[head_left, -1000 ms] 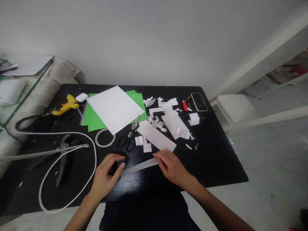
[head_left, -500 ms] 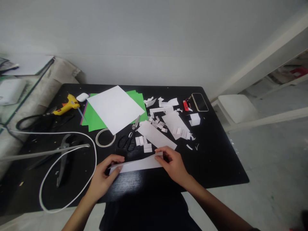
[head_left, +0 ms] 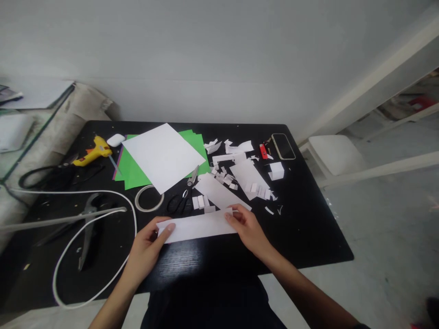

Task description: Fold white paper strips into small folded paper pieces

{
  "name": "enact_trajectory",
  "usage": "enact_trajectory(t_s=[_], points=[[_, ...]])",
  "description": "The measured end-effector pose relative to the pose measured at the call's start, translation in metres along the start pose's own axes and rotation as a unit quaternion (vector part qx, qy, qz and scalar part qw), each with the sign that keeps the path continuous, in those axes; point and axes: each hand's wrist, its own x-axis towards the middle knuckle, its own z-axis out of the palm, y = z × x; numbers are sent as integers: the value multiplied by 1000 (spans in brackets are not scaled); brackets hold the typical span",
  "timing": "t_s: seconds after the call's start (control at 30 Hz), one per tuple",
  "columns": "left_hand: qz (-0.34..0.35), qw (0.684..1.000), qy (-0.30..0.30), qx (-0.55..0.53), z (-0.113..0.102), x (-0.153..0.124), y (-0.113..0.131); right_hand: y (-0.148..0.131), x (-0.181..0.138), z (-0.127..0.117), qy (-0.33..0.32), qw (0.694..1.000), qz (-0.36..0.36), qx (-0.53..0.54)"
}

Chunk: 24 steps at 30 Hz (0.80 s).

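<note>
A white paper strip stretches between my two hands, a little above the black table's front part. My left hand pinches its left end, thumb on top and fingers behind. At the other end my right hand grips the strip the same way, between thumb and fingers. Just beyond the strip lie black-handled scissors, small folded paper pieces and a wider paper strip. The fingers behind the paper are partly hidden.
Green sheets lie under a white square sheet. A tape roll, yellow glue gun, pliers and looping white cable are at left. Paper scraps, a red lighter and a phone lie right.
The paper strip has tilted so that its broad face shows more, and its upper edge now covers part of the small folded pieces. Both hands keep their hold at the ends.
</note>
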Motion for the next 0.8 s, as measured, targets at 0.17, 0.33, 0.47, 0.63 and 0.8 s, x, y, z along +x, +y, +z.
enact_trajectory(t_s=[0.17, 0.33, 0.47, 0.63, 0.8], points=[[39, 997, 24, -59, 1, 18, 21, -33, 16, -6, 9, 994, -91, -51], [132, 979, 74, -133, -1, 36, 57, -81, 29, -10, 55, 954, -249, -157], [227, 961, 126, -90, -4, 35, 68, -94, 30, -16, 48, 939, -292, -172], [235, 963, 115, 73, -12, 28, 62, -85, 28, -22, -5, 972, -217, -90], [221, 967, 97, 77, -13, 24, 60, -80, 23, -25, -27, 982, -187, -30]])
